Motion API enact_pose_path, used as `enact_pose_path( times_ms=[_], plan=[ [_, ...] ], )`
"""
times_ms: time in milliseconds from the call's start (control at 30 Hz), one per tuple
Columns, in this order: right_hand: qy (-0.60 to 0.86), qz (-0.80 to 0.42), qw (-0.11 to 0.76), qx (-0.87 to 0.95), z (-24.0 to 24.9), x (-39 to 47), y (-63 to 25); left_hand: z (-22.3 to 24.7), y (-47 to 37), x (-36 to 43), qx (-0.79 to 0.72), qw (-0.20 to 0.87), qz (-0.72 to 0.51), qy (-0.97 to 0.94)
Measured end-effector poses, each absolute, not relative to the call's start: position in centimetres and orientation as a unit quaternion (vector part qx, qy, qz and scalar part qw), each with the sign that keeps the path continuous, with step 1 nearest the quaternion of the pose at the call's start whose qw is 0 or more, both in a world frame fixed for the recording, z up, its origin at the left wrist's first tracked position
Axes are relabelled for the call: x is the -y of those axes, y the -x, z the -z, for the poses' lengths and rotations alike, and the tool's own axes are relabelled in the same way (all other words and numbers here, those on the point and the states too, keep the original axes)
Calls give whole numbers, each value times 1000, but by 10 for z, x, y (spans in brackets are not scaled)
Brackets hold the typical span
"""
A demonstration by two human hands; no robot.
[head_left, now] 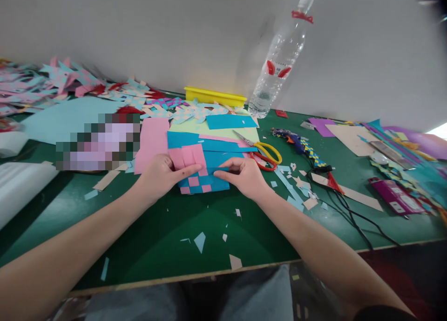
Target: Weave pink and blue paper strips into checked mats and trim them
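A woven piece of pink and blue paper strips (193,159) is held above the green table (167,251). My left hand (164,174) pinches its pink strips at the left side, thumb on top. On the right, my right hand (242,174) has thumb and index finger closed on a blue strip (218,179) of the same piece. Pink squares show among the blue along its lower part. Scissors (263,151) with yellow and red handles lie just behind my right hand, on blue paper (226,145). A pink sheet (152,142) lies behind my left hand.
A plastic bottle (275,70) stands at the back beside a yellow tray (214,96). Woven strips (66,79) are heaped at the back left. Cables (349,214), a purple packet (396,195) and paper scraps lie on the right. White rolls (24,186) are at the left.
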State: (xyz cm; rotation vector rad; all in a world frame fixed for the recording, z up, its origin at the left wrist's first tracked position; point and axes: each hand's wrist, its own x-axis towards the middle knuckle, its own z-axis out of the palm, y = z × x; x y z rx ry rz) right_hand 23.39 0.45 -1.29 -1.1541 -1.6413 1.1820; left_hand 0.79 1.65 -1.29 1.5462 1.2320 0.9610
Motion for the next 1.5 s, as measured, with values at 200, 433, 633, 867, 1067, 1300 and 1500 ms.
enact_pose_path(
  times_ms=[200, 433, 633, 867, 1067, 1300, 1500],
  plan=[
    [509, -424, 491, 565, 11, 0, -230, 9, -17, -11, -430, 607, -395, -539],
    [519, -380, 538, 544, 8, 10, -220, 13, -25, -7, -409, 646, -362, -533],
    [512, -408, 501, 566, 9, 11, -219, 14, -23, -8, -403, 624, -399, -538],
    [425, -517, 413, 618, 7, 11, -221, 13, -18, -7, -453, 550, -406, -573],
    [445, -502, 382, 635, 5, 13, -220, 13, -18, -7, -456, 525, -421, -582],
    [442, -461, 400, 657, 1, 14, -222, 14, -19, -5, -431, 554, -455, -547],
    [453, -358, 445, 685, -4, 22, -216, 18, -23, -6, -353, 614, -466, -531]
  ],
)
